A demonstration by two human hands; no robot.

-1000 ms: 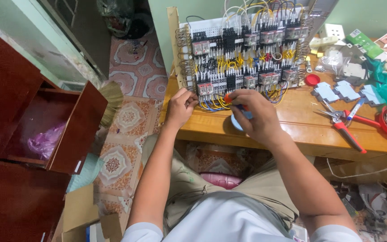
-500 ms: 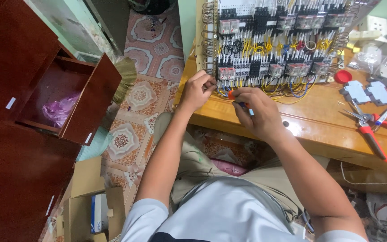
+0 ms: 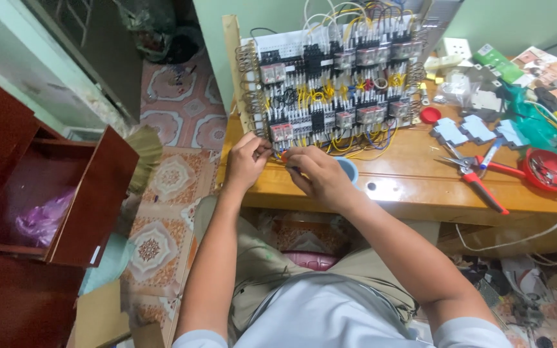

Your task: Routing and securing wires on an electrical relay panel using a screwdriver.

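Both hands have closed in at the panel's (image 3: 336, 84) lower-left corner: left hand (image 3: 247, 161) pinches a wire, right hand (image 3: 320, 175) grips a small tool, tip hidden.

Green flat package (image 3: 499, 62) at desk's far right, colourful printed booklet (image 3: 554, 71) beside it

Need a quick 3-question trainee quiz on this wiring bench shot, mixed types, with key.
1. True or false: both hands, the left hand and the right hand, are at the lower left corner of the wiring panel.
2. Which tool lies on the wooden table right of the panel? A) hammer B) red-handled pliers C) saw
3. Fill in: the drawer of the red cabinet stands ____.

Key: 1 true; 2 B; 3 open.
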